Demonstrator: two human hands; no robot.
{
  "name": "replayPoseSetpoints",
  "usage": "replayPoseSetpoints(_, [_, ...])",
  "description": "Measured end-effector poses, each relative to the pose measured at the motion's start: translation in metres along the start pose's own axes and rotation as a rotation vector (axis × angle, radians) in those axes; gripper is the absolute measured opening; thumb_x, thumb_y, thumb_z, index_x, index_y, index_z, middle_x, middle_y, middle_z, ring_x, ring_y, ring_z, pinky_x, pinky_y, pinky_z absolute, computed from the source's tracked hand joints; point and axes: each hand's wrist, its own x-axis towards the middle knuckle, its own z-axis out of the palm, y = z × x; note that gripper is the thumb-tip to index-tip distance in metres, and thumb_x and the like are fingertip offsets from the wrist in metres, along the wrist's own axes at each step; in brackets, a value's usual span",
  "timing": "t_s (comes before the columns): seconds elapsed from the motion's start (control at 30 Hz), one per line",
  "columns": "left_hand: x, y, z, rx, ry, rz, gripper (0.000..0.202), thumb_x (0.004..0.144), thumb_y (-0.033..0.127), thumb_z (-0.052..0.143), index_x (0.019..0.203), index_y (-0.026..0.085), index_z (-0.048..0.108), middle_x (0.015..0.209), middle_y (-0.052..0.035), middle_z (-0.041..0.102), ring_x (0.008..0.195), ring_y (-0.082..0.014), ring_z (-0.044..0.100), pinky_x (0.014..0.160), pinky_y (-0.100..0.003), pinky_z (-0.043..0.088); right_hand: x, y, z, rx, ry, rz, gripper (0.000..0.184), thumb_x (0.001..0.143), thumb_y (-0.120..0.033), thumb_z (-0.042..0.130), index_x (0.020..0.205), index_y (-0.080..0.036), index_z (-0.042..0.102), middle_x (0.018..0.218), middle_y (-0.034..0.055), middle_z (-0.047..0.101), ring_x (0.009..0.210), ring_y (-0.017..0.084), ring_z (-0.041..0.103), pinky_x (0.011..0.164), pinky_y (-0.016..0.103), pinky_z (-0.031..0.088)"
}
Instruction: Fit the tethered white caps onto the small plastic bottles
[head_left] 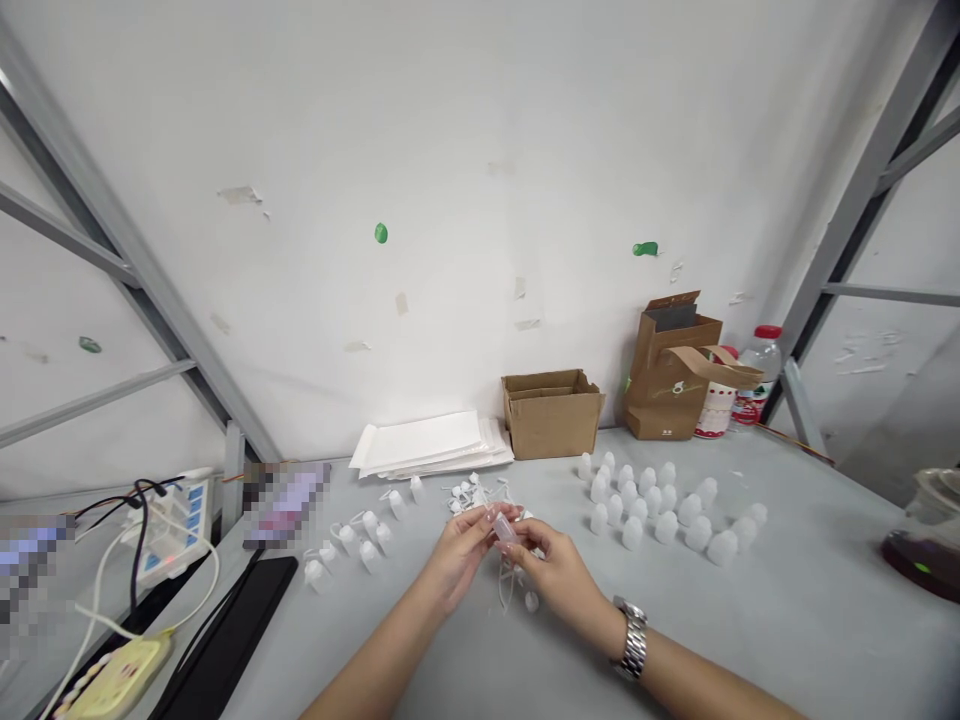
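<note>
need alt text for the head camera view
A person's left hand and right hand hold a small translucent piece above a grey table. Small white pieces sit to the left, frosted domed pieces to the right, with a cardboard box behind.

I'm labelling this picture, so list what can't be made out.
All in the head view:
Parts of the clear piece: covered by the left hand and right hand.
Floor of the cardboard box: behind its front wall.
Dark-liquid container: cut off by the right edge.
Purplish screen: blurred by pixelation.
</note>
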Motion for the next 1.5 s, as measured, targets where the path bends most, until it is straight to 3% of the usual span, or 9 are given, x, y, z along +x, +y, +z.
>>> replayPoseSetpoints(0.37, [-0.001, -0.001, 0.000, -0.099, -0.051, -0.054, 0.022, 0.071, 0.027, 0.062, 0.086, 0.012, 0.067, 0.092, -0.0103, 0.066, 0.081, -0.0188, 0.059, 0.079, -0.032, 0.039, 0.004, -0.005, -0.001, 0.248, -0.122, 0.085, 0.036, 0.070, -0.051, 0.058, 0.068, -0.016, 0.058, 0.055, -0.0010, 0.054, 0.052, 0.013, 0.050, 0.056, 0.027, 0.042])
replayPoseSetpoints(0.57, [0.001, 0.004, -0.003, -0.057, 0.049, -0.004, 0.021, 0.069, 0.030, 0.064, 0.080, 0.012, 0.068, 0.086, -0.0087, 0.068, 0.081, -0.0185, 0.058, 0.074, -0.029, 0.041, 0.003, 0.000, 0.002, 0.126, -0.085, 0.033, 0.033, 0.076, -0.046, 0.054, 0.089, -0.017, 0.060, 0.071, 0.0021, 0.060, 0.065, 0.016, 0.054, 0.065, 0.029, 0.043])
replayPoseSetpoints(0.7, [0.002, 0.002, -0.003, -0.033, 0.125, 0.024, 0.022, 0.068, 0.031, 0.065, 0.079, 0.013, 0.068, 0.086, -0.0081, 0.068, 0.086, -0.0192, 0.058, 0.079, -0.030, 0.040, -0.001, 0.000, 0.004, 0.023, -0.015, 0.029, 0.025, 0.075, -0.041, 0.057, 0.083, -0.017, 0.060, 0.067, 0.0010, 0.061, 0.066, 0.017, 0.055, 0.067, 0.029, 0.043])
replayPoseSetpoints(0.97, [0.001, -0.002, -0.003, -0.020, 0.029, -0.033, 0.025, 0.069, 0.031, 0.064, 0.087, 0.013, 0.067, 0.096, -0.0112, 0.067, 0.091, -0.0215, 0.058, 0.079, -0.031, 0.041, -0.001, 0.007, 0.005, 0.120, -0.042, 0.015, 0.023, 0.076, -0.039, 0.056, 0.079, -0.017, 0.058, 0.073, 0.0020, 0.061, 0.068, 0.017, 0.056, 0.065, 0.029, 0.044])
replayPoseSetpoints(1.13, [0.003, 0.008, -0.006, 0.223, 0.065, 0.074, 0.036, 0.072, 0.040, 0.057, 0.096, 0.015, 0.065, 0.105, -0.0120, 0.064, 0.096, -0.0240, 0.056, 0.081, -0.033, 0.040, 0.007, 0.012, 0.002, 0.185, 0.002, 0.048, 0.028, 0.072, -0.043, 0.060, 0.080, -0.017, 0.057, 0.072, 0.0021, 0.062, 0.064, 0.015, 0.055, 0.060, 0.026, 0.042])
replayPoseSetpoints(1.23, [0.007, 0.017, -0.022, 0.592, 0.300, 0.222, 0.040, 0.072, 0.042, 0.054, 0.105, 0.020, 0.059, 0.104, -0.0093, 0.063, 0.091, -0.0229, 0.056, 0.079, -0.035, 0.040, 0.012, 0.007, -0.006, 0.250, 0.093, 0.108, 0.035, 0.067, -0.049, 0.062, 0.077, -0.016, 0.057, 0.069, 0.0035, 0.063, 0.061, 0.015, 0.056, 0.058, 0.026, 0.043])
replayPoseSetpoints(1.33, [0.009, 0.022, -0.039, 1.103, 0.539, 0.444, 0.030, 0.073, 0.037, 0.052, 0.097, 0.022, 0.060, 0.091, -0.0063, 0.061, 0.084, -0.0221, 0.054, 0.081, -0.037, 0.038, 0.015, 0.001, -0.016, 0.291, 0.186, 0.156, 0.039, 0.060, -0.051, 0.066, 0.076, -0.016, 0.057, 0.070, 0.0047, 0.065, 0.059, 0.015, 0.056, 0.057, 0.026, 0.042])
replayPoseSetpoints(1.4, [0.009, 0.023, -0.044, 1.290, 0.415, 0.408, 0.022, 0.074, 0.033, 0.050, 0.090, 0.022, 0.061, 0.084, -0.0049, 0.060, 0.080, -0.0210, 0.054, 0.078, -0.035, 0.039, 0.016, -0.002, -0.019, 0.309, 0.203, 0.181, 0.040, 0.058, -0.051, 0.067, 0.074, -0.015, 0.057, 0.068, 0.0044, 0.065, 0.056, 0.014, 0.055, 0.056, 0.026, 0.042])
replayPoseSetpoints(1.5, [0.007, 0.020, -0.042, 1.395, 0.096, 0.258, 0.016, 0.072, 0.032, 0.053, 0.082, 0.021, 0.060, 0.081, -0.0035, 0.059, 0.077, -0.0196, 0.054, 0.072, -0.030, 0.040, 0.015, -0.002, -0.018, 0.336, 0.180, 0.192, 0.040, 0.056, -0.051, 0.068, 0.071, -0.015, 0.057, 0.065, 0.0034, 0.065, 0.053, 0.013, 0.054, 0.054, 0.026, 0.041])
